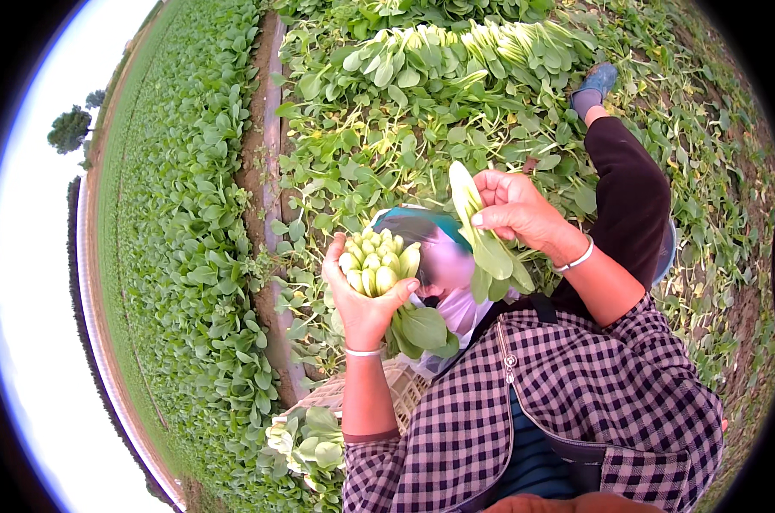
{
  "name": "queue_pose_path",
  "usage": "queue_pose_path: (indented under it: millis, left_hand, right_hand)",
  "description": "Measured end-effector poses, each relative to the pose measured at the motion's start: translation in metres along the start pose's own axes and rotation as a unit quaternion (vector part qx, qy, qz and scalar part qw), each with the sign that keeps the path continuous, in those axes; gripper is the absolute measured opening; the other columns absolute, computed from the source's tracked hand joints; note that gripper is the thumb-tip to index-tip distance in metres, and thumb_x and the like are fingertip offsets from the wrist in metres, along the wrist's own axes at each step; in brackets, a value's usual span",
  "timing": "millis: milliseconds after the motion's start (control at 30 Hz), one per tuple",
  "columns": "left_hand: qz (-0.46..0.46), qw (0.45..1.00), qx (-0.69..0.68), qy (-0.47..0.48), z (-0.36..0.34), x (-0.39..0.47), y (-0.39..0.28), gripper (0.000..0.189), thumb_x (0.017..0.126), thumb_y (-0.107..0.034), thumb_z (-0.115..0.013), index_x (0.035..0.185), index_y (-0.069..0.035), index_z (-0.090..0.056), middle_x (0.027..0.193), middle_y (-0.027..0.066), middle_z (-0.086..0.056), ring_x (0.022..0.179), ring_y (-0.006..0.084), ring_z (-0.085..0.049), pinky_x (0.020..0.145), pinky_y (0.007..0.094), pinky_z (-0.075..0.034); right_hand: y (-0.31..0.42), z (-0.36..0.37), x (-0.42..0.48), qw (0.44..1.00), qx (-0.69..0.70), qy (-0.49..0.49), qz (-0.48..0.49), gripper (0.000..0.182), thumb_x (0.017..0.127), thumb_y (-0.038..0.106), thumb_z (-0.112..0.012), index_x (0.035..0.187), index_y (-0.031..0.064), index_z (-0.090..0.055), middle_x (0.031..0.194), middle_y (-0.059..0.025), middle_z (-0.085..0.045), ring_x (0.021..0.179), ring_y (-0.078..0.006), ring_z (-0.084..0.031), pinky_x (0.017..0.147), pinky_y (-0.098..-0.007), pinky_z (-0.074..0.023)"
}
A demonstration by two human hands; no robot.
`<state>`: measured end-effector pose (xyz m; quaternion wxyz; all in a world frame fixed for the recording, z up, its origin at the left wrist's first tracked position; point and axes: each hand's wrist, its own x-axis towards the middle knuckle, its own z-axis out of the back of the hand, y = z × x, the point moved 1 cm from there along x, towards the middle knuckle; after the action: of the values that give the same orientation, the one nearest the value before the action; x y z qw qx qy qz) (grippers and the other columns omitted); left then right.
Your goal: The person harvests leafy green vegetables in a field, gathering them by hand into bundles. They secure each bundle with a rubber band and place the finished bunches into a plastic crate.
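A bunch of small bok choy [377, 263] is clasped in my left hand [361, 304], pale stem ends up and leaves hanging below towards the right. My right hand [519, 208] pinches a single bok choy plant [465, 192] by its stem, the white base pointing up and the green leaves down. The two hands are apart, with a plastic bag [448, 256] bearing a coloured print between and below them. Each wrist has a metal bangle.
Rows of cut bok choy [477, 54] lie on the leaf-strewn ground ahead. A plastic crate [400, 385] stands below my left forearm, with more bok choy [310, 442] beside it. Uncut plants [201, 243] grow at left beyond a narrow strip [273, 128]. My leg stretches out at right.
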<state>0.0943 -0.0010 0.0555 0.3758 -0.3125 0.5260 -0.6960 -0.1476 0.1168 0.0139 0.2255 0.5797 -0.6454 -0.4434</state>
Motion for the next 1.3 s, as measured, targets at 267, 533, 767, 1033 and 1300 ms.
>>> queue_pose_path:
  millis: [267,533,767,1033,1300]
  left_hand:
    - [0.007,0.994,-0.089,0.063,-0.001,0.001,-0.011,0.120,0.054,-0.022,-0.097,0.143,0.004,-0.022,0.132,0.0177,-0.047,0.117,0.0256,-0.055,0.100,0.0363,-0.048]
    - [-0.050,0.997,0.020,0.052,-0.002,-0.005,-0.010,0.125,0.052,-0.027,-0.098,0.145,0.004,-0.021,0.129,0.0167,-0.048,0.116,0.0250,-0.054,0.099,0.0361,-0.047]
    - [-0.013,0.999,0.010,0.034,0.004,-0.004,-0.013,0.102,0.057,-0.012,-0.091,0.138,0.003,-0.030,0.124,0.0155,-0.051,0.111,0.0225,-0.055,0.096,0.0344,-0.048]
    - [0.021,0.998,-0.023,0.058,0.004,-0.003,-0.021,0.103,0.056,-0.009,-0.090,0.139,0.002,-0.030,0.130,0.0167,-0.047,0.116,0.0239,-0.053,0.100,0.0363,-0.046]
    - [-0.036,0.992,0.111,0.049,0.003,-0.004,-0.023,0.123,0.051,-0.032,-0.097,0.143,0.005,-0.025,0.131,0.0175,-0.046,0.119,0.0259,-0.050,0.103,0.0360,-0.042]
  right_hand:
    - [-0.050,-0.088,-0.028,1.000,0.001,0.007,0.028,0.032,0.080,0.000,-0.066,0.106,-0.0011,-0.047,0.086,-0.0081,-0.063,0.061,-0.0096,-0.060,0.046,-0.0229,-0.0486]
    - [-0.068,-0.112,-0.018,0.994,0.031,-0.033,0.097,0.027,0.086,-0.001,-0.064,0.103,-0.0008,-0.045,0.088,-0.0097,-0.062,0.062,-0.0124,-0.063,0.050,-0.0245,-0.0535]
    - [-0.063,-0.095,-0.030,0.998,0.037,0.050,0.032,0.020,0.091,0.002,-0.059,0.106,-0.0033,-0.048,0.088,-0.0098,-0.063,0.060,-0.0152,-0.064,0.051,-0.0262,-0.0553]
    - [-0.060,-0.098,-0.033,0.988,-0.134,0.075,0.007,0.018,0.089,0.006,-0.060,0.100,-0.0045,-0.052,0.076,-0.0136,-0.063,0.052,-0.0195,-0.065,0.047,-0.0324,-0.0510]
    - [-0.080,-0.106,-0.010,0.872,-0.411,0.032,0.264,0.018,0.088,0.008,-0.049,0.101,-0.0044,-0.053,0.080,-0.0211,-0.065,0.056,-0.0255,-0.067,0.051,-0.0382,-0.0524]
